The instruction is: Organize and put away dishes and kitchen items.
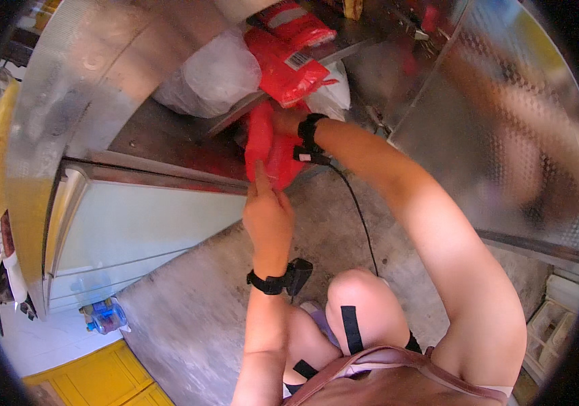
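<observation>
My left hand (269,213) holds the near edge of a red plastic bag (287,165), its fingers pressed on the plastic. My right hand (285,122) reaches to the far side of the same bag, under a metal shelf; its fingers are hidden, so its grip cannot be made out. Just above, red printed packages (289,71) lie on the shelf beside a clear plastic bag (218,76). A white plastic bag (338,83) shows behind them. Both wrists wear black straps with small devices, and a black cable runs down from the right one.
A metal cabinet's open door (503,167) stands at the right. On the left are a pale cabinet front (152,218) with a handle, and blue plastic bottles (106,317) on the floor. Yellow cabinet doors (96,378) show at lower left. My knees are bent over the concrete floor (193,314).
</observation>
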Demonstrator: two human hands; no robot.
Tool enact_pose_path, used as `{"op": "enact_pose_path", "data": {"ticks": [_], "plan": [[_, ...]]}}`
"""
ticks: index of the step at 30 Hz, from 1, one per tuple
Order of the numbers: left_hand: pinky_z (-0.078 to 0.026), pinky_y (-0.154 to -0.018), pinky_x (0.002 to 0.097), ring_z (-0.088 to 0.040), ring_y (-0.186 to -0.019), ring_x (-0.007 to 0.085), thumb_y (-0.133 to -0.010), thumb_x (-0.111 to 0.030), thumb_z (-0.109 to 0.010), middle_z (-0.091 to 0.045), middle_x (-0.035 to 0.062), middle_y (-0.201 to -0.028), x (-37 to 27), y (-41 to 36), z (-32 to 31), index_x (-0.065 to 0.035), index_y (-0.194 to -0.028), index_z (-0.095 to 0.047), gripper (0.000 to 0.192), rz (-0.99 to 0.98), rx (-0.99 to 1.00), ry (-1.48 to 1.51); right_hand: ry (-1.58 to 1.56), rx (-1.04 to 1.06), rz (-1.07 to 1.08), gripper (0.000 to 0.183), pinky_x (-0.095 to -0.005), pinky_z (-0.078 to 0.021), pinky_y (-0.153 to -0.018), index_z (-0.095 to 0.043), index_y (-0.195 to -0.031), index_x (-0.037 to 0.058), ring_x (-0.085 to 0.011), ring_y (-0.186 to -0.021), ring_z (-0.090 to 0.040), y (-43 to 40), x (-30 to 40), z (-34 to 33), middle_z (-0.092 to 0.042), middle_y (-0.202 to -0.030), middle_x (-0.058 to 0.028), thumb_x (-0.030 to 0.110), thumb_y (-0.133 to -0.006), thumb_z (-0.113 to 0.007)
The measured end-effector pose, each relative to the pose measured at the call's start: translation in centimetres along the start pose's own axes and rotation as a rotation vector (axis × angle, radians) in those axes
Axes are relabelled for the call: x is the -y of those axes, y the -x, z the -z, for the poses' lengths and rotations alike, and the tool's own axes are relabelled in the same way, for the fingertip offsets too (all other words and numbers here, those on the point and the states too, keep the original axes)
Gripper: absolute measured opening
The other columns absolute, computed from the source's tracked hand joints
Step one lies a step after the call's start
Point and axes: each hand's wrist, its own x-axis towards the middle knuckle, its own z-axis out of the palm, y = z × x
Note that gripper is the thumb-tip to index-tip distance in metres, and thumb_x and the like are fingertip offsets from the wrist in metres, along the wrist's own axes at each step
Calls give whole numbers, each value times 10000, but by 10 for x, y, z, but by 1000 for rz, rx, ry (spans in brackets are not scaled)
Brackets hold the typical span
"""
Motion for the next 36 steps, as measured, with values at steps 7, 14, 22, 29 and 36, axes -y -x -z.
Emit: {"op": "enact_pose_path", "data": {"ticks": [7,14,22,29,36], "plan": [[-500,-668,510,-625,-785,457,-785,12,-591,-636,280,-891,9,4,-9,5,-1323,-510,544,57,17,31,59,-36,-112,351,-487,-510,-852,-654,-1097,-22,-400,-1006,-637,-19,-21,-43,-628,-1184,-262,193,-866,-501],[-516,-685,502,-637,-837,443,-825,-8,-564,-627,281,-1022,20,0,-7,-15,-1391,-457,576,59,125,10,68,-39,-204,347,-481,-508,-861,-649,-1106,-16,-395,-1013,-635,-25,-20,-50,-628,-1186,-256,191,-870,-502],[-514,-709,515,-632,-856,452,-824,14,-543,-626,278,-1061,31,-3,-16,-61,-1413,-454,600,35,90,100,73,-48,-278,342,-475,-505,-871,-644,-1117,-9,-389,-1021,-632,-23,-27,-54,-628,-1189,-250,188,-876,-503],[-506,-758,511,-624,-909,460,-800,49,-563,-641,288,-1037,37,-3,-21,-7,-1371,-485,579,22,-1,126,73,-60,-319,339,-469,-502,-880,-640,-1127,-3,-384,-1028,-630,-24,-32,-58,-628,-1191,-245,186,-880,-504],[-510,-726,499,-623,-887,454,-826,0,-580,-626,285,-1044,46,0,-24,-18,-1361,-482,545,31,74,97,66,-63,-330,336,-463,-500,-888,-635,-1136,2,-379,-1035,-628,-23,-27,-58,-628,-1193,-239,183,-885,-505]]}}
